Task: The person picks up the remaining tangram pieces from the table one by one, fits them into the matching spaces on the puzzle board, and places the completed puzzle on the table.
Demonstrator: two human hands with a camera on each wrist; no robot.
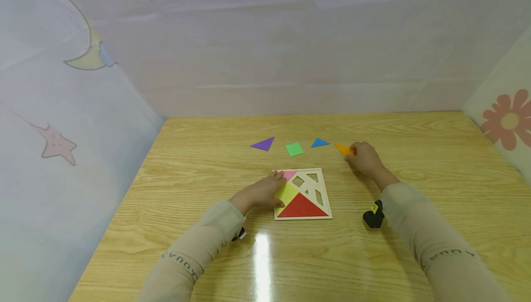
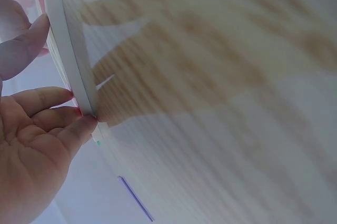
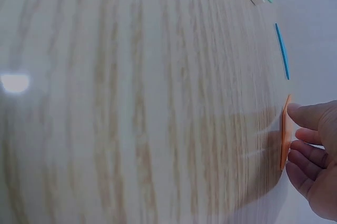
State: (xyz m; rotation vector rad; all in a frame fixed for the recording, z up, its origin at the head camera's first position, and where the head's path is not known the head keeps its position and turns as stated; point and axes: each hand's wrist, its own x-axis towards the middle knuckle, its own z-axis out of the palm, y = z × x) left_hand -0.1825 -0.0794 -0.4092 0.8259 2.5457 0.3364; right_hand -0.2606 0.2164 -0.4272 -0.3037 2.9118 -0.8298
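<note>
A square wooden tangram board [image 1: 326,191] lies on the table with red [image 1: 302,207], yellow [image 1: 287,193] and pink [image 1: 289,174] pieces set in it. My left hand [image 1: 262,192] rests on its left side, fairly straight fingers touching the frame and the yellow piece. In the left wrist view, fingertips press along the board's edge [image 2: 73,50]. To the right and farther back, my right hand [image 1: 367,158] pinches an orange piece [image 1: 343,149] between thumb and fingers, at table level. The hand covers part of the orange piece [image 3: 286,132], so its full outline is hidden.
A purple triangle [image 1: 264,144], a green square [image 1: 295,149] and a blue triangle [image 1: 320,143] lie in a row behind the board. Several cut-out recesses show in the board's right half. Patterned cloth walls [image 1: 307,53] border the wooden table [image 1: 199,163].
</note>
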